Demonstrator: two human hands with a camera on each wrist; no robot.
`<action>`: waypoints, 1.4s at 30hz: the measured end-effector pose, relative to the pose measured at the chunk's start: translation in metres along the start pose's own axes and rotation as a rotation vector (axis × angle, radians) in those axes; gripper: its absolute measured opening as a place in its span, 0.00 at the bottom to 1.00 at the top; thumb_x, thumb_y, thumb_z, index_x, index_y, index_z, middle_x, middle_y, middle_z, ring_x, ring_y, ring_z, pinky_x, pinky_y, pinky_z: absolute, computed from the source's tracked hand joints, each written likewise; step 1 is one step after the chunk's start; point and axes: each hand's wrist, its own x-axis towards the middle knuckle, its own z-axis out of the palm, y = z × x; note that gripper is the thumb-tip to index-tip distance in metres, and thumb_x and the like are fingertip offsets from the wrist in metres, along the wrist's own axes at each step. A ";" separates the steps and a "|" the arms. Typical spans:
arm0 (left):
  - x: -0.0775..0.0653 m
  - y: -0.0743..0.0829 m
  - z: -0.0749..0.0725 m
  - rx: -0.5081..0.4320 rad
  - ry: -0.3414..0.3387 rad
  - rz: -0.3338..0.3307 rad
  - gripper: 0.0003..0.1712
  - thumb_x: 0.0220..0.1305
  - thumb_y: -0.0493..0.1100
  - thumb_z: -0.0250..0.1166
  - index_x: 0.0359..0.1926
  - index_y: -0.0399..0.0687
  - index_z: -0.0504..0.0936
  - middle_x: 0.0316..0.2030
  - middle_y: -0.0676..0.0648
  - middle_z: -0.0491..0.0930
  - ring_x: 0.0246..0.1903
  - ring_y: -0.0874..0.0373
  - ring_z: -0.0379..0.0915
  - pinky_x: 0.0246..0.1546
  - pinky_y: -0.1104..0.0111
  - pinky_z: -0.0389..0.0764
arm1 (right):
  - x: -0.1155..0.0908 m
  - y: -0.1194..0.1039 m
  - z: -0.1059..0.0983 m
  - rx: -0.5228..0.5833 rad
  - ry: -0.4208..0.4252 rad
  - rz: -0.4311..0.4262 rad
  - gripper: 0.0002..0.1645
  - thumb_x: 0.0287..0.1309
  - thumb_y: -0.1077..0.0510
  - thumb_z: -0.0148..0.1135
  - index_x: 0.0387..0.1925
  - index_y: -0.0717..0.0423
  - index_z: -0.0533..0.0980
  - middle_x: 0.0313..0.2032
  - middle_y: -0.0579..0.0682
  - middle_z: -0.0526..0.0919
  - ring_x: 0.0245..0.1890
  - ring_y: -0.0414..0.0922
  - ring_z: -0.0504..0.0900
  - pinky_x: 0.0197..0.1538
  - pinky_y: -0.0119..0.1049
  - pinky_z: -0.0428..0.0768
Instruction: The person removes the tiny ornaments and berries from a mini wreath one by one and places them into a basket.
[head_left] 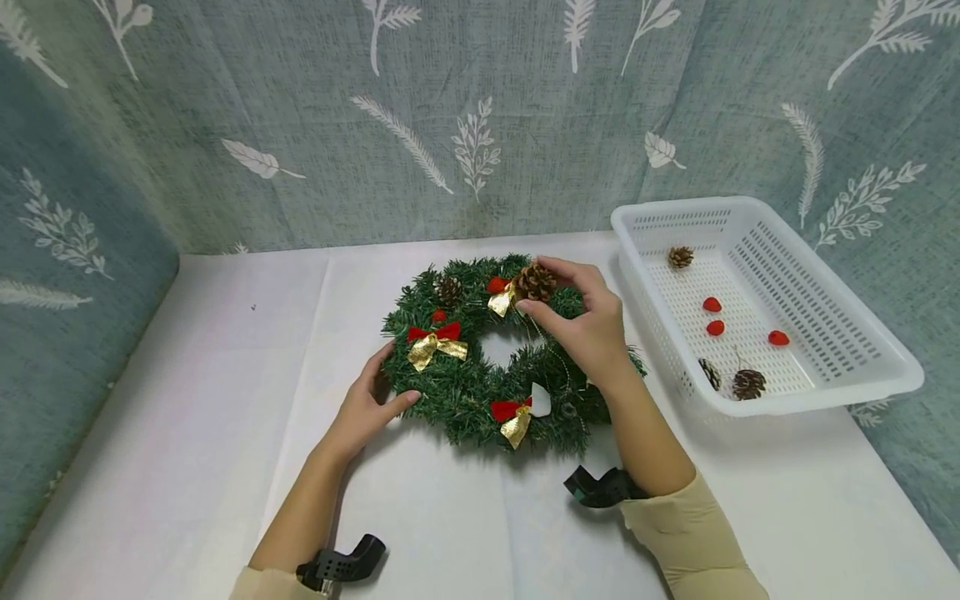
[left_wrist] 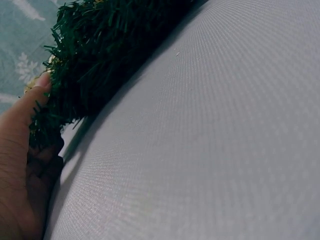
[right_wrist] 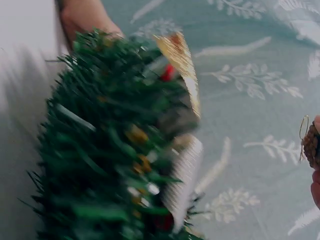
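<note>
A green wreath lies on the white table, dressed with red-and-gold bows, red berries and a pine cone at its upper left. My left hand grips the wreath's left edge, thumb on top and fingers at its side and underneath, as the left wrist view shows. Over the wreath's upper right, my right hand pinches another pine cone between thumb and fingers. A thin gold loop hangs from that cone in the right wrist view, where only fingertips show at the right edge.
To the right stands a white plastic basket with several red berries and pine cones inside. A patterned green-blue curtain rises behind the table. A small white piece sits beside the lower bow.
</note>
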 end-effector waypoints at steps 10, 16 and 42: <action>-0.001 0.001 -0.002 0.001 -0.001 -0.001 0.47 0.63 0.43 0.64 0.75 0.54 0.45 0.74 0.44 0.42 0.72 0.42 0.39 0.70 0.47 0.49 | 0.006 0.002 -0.025 0.085 0.155 0.040 0.29 0.43 0.76 0.69 0.51 0.73 0.74 0.45 0.45 0.81 0.43 0.37 0.77 0.50 0.30 0.77; 0.000 0.001 -0.003 0.003 -0.005 0.007 0.47 0.63 0.42 0.64 0.75 0.53 0.45 0.74 0.43 0.42 0.72 0.43 0.39 0.70 0.48 0.49 | 0.006 0.004 -0.039 0.093 0.214 0.059 0.28 0.46 0.68 0.71 0.52 0.68 0.76 0.47 0.44 0.81 0.46 0.39 0.78 0.53 0.32 0.76; 0.000 0.003 0.000 0.013 -0.006 -0.026 0.48 0.63 0.46 0.65 0.75 0.57 0.44 0.74 0.46 0.41 0.72 0.43 0.39 0.70 0.48 0.50 | 0.008 0.017 -0.091 -0.134 0.535 0.162 0.25 0.42 0.68 0.74 0.47 0.61 0.81 0.42 0.49 0.82 0.40 0.37 0.77 0.50 0.28 0.75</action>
